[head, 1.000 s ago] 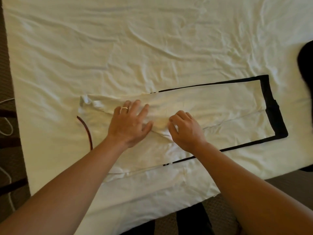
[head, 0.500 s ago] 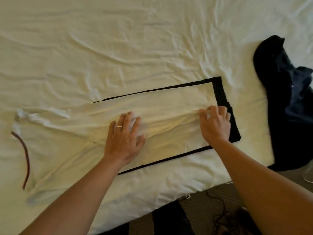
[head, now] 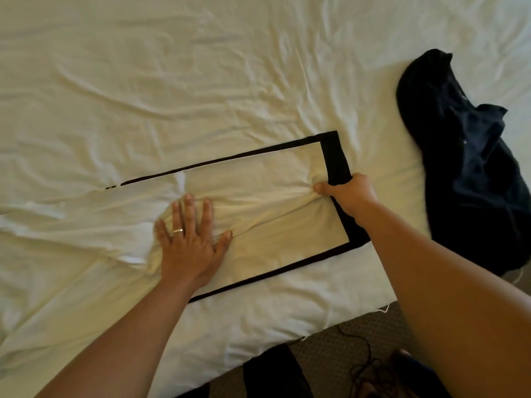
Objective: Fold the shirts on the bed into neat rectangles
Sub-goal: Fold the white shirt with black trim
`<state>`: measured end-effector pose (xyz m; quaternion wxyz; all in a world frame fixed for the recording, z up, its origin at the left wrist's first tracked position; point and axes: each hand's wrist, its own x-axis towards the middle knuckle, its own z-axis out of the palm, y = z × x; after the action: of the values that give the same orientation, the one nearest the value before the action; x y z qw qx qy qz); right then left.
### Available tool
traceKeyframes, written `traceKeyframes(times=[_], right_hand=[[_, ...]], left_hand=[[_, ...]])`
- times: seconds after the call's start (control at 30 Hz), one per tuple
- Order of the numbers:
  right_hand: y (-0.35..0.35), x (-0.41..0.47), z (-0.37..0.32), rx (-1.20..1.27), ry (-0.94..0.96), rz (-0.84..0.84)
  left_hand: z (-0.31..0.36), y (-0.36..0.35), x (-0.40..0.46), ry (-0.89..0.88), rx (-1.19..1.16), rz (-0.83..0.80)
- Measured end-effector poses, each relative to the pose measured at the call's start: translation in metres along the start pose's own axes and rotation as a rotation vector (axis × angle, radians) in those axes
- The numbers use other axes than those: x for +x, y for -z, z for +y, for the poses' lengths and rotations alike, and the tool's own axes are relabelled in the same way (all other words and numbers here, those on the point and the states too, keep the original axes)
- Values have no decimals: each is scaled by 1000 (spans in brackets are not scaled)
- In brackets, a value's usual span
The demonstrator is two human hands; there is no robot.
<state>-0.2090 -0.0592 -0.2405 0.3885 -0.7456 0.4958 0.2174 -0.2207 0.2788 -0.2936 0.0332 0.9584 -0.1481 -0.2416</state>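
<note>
A cream shirt w/ black trim is laid lengthwise across the near part of the bed, already narrowed into a long strip; its black hem end points to the right. The left hand is pressed flat on the shirt's middle, fingers straight and spread, a ring seen on one finger. Cloth is bunched into wrinkles around the palm. The right hand is closed on the shirt's hem end: fingers curled around the black band, thumb pinching cream fabric, w/ creases radiating from the grip. The hem is lifted slightly at that spot, while the far and near corners of the trim lie flat on the sheet.

A dark navy shirt is heaped unfolded at the right side of the bed, well apart from the cream one and just beyond the right forearm. The sheet is rumpled throughout. Below the bed's near edge, carpet and a thin dark cable are visible, plus a dark item at the bottom centre that can't be identified.
</note>
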Motion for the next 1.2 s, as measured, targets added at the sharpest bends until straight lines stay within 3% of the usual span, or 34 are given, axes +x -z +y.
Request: traceKeyframes(times=[0.1,0.2,0.33,0.37,0.43,0.5,0.6,0.67,0.73,0.77,0.83,0.93,1.07,1.2], right_hand=[[-4,-6,-1,198,-16,-75],[-10,-21,-4,92,108,9],[-27,-72,-29,83,283,160],[-34,-90,-38,98,336,151],[-53,-126,-58,57,461,117],[-78,-160,-75,-73,573,88],[-129,-209,-96,-205,705,-3],[-161,-234,-104,-174,720,-236],[-185,-245,-107,-97,607,-539],[-193,-244,-105,-55,550,-600],[-202,-233,-95,-10,561,-449],[-205,-199,-69,-362,674,-16],[-205,-168,-39,-739,628,-56],[-212,-169,-33,-786,645,-35]], left_hand=[[0,4,3,25,-27,-66],[0,17,4,47,-41,-161],[2,45,-5,-116,-90,73],[2,52,-8,-135,-202,140],[-1,68,-8,-32,-642,160],[-10,90,-12,169,-1147,100],[-48,110,-24,435,-1568,-140],[-83,110,-36,489,-1773,-279],[-113,107,-47,480,-1953,-344],[-125,105,-50,478,-2020,-359],[-138,103,-54,477,-2072,-381],[-139,101,-50,467,-1933,-386],[-136,87,-35,514,-1635,-226],[-138,98,-36,448,-1672,-168]])
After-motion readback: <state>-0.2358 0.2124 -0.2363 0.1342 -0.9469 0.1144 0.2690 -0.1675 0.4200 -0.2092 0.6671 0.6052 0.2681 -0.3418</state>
